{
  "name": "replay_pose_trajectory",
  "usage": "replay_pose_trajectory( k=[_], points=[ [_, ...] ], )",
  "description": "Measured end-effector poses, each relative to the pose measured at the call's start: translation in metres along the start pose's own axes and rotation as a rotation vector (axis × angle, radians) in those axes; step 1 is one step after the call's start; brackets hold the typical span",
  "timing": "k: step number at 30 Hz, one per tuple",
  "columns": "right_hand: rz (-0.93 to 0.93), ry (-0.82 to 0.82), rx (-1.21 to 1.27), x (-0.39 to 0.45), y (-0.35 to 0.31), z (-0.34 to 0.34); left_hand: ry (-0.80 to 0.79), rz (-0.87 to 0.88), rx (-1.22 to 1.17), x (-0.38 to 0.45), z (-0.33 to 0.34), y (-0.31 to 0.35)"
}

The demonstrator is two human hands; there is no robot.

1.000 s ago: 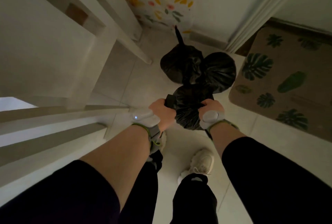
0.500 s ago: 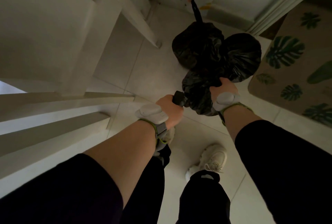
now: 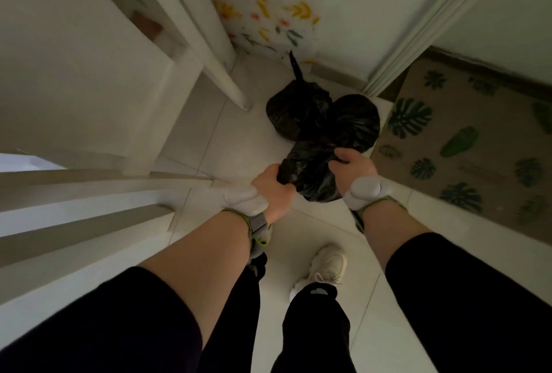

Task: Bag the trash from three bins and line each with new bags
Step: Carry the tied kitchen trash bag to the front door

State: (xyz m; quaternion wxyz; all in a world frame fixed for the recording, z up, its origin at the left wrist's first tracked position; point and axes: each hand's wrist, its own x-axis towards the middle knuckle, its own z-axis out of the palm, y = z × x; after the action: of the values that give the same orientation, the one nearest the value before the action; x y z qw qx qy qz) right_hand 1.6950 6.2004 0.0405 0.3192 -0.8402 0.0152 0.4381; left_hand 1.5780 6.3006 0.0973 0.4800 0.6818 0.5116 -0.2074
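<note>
Head view, looking down at a pale tiled floor [image 3: 245, 145]. Both hands hold one black trash bag, the near bag [image 3: 310, 175], just above the floor in front of the person. Left hand [image 3: 273, 186] grips the bag's left end, fingers curled tight round a bunched bit of plastic, knuckles up. Right hand [image 3: 352, 165] grips the bag's upper right side, fingers curled in and pinching the plastic, thumb tucked into a fold. Each wrist wears a grey pod on a green-edged strap: left pod [image 3: 243, 198], right pod [image 3: 364, 190]. Two more black bags sit on the floor just behind the held one, touching it and each other: back-left bag [image 3: 298, 109] with a tied tail sticking up, back-right bag [image 3: 355, 120], rounder. Cannot tell if the near bag rests on the floor or hangs clear. All three lie near the corner where a floral curtain [image 3: 268, 11] hangs. White furniture [image 3: 89, 67] with slatted parts fills the left side; one white leg [image 3: 230, 85] comes down to the floor just left of the back-left bag. Brown mat [image 3: 466, 145] with green leaf prints lies on the right, just beside the back-right bag. White door trim [image 3: 418, 29] runs diagonally above the mat. Black sleeves pushed up on both forearms. Black trousers, one white sneaker [image 3: 327, 265] on the tile below the hands; the other foot is mostly hidden by the left wrist. Light is dim.
</note>
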Motion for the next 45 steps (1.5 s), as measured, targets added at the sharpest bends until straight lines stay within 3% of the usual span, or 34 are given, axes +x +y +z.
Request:
replay_pose_trajectory(
  k=[4, 12, 18, 26, 33, 37, 45],
  points=[
    [-0.028, 0.005, 0.249, -0.074, -0.043, -0.032, -0.002, 0.114, 0.078, -0.053, -0.022, 0.029],
    [-0.229, -0.176, 0.256, -0.193, -0.119, -0.086, -0.048, 0.294, 0.201, -0.149, -0.07, 0.098],
    [-0.304, -0.203, 0.316, -0.257, -0.18, -0.13, 0.046, 0.327, 0.183, -0.217, -0.124, 0.141],
    [-0.353, -0.158, 0.619, -0.311, -0.255, -0.152, 0.262, 0.441, 0.182, -0.277, -0.205, 0.181],
    [-0.38, -0.076, 0.891, -0.318, -0.32, -0.152, 0.39, 0.464, -0.253, -0.269, -0.279, 0.204],
    [-0.387, -0.036, 0.973, -0.317, -0.365, -0.13, 0.237, 0.452, -0.617, -0.248, -0.325, 0.217],
    [-0.342, 0.059, 0.968, -0.308, -0.424, -0.081, 0.108, 0.374, -0.951, -0.207, -0.396, 0.225]
  ],
)
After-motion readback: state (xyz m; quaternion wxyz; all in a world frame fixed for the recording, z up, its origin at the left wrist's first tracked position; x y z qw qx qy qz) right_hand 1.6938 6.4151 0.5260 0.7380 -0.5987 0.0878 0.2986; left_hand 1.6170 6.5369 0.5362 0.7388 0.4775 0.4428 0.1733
